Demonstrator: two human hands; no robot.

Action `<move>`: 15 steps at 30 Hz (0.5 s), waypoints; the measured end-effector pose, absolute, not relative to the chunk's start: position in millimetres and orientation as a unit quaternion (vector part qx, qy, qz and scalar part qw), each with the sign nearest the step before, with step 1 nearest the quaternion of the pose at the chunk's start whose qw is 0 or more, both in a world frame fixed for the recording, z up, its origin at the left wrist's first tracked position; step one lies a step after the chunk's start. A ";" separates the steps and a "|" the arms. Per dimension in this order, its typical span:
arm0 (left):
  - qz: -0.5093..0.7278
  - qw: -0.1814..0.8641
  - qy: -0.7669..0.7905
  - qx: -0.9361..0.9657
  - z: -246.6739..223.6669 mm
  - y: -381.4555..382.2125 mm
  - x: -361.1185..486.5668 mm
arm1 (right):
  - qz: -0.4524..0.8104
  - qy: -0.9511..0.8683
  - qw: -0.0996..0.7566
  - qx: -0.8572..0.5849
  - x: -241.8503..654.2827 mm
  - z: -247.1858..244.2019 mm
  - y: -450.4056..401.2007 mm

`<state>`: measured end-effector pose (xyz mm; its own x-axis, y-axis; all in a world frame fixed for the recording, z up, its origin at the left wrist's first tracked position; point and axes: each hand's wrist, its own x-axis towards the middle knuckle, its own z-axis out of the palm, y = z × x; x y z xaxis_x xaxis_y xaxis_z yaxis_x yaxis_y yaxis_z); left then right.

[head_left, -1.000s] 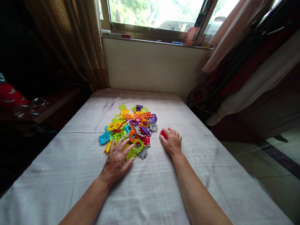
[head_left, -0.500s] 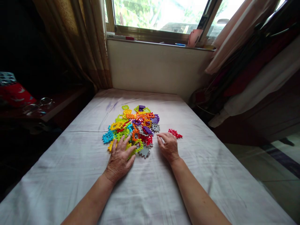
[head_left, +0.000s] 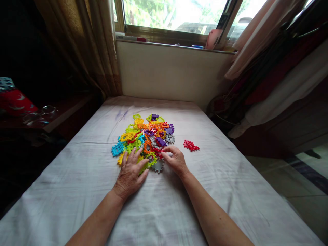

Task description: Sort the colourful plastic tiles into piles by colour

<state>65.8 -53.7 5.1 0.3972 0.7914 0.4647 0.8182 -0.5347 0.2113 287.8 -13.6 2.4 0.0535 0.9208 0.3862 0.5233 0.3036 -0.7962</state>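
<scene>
A heap of colourful plastic interlocking tiles (head_left: 131, 137) with toothed edges lies on the sheet. My left hand (head_left: 131, 172) rests on the near left side of the heap, fingers spread over yellow and lime tiles. At the heap's right edge, my right hand (head_left: 175, 160) pinches a red interlocking tile (head_left: 158, 152) between thumb and forefinger; part of it is hidden by the fingertips. Just below that tile lies a grey tile (head_left: 159, 166). Apart from the heap, to the right, sit red tiles (head_left: 191, 146) close together.
A pale bedsheet (head_left: 159, 212) covers the surface. Beyond it is a wall under a window sill (head_left: 169, 44) holding a pink cup (head_left: 213, 39). Glasses (head_left: 38, 115) lie on a dark side table at left. Clothes (head_left: 276, 92) hang at right.
My right hand has moved left from beside the separate red tiles to the heap's edge and closed on a red tile. My left hand stays in place.
</scene>
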 end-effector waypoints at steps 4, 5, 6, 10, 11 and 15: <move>-0.268 0.030 -0.481 -0.834 6.4 -53.7 65.8 | 0.322 -0.587 0.536 -0.515 294.0 7.6 -12.0; -0.269 0.032 -0.479 -0.835 6.8 -53.7 65.6 | 0.321 -0.566 0.556 -0.518 298.4 8.3 -10.3; -0.271 0.034 -0.478 -0.835 7.0 -53.7 65.5 | 0.306 -0.543 0.576 -0.528 304.3 8.4 -8.2; -0.283 0.044 -0.468 -0.836 6.8 -53.1 64.6 | 0.203 -0.448 0.619 -0.612 338.9 2.3 1.8; -0.287 0.047 -0.465 -0.836 6.5 -53.0 64.4 | 0.183 -0.426 0.619 -0.634 348.5 -0.8 4.0; -0.304 0.058 -0.449 -0.838 5.4 -52.3 65.1 | 0.142 -0.372 0.600 -0.693 380.7 -14.9 10.2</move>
<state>65.1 -52.3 5.4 0.4113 0.7175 0.5621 0.7884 -0.5895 0.1757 380.7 10.2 -14.9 0.6823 0.6868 0.2504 0.3462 -0.0019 -0.9382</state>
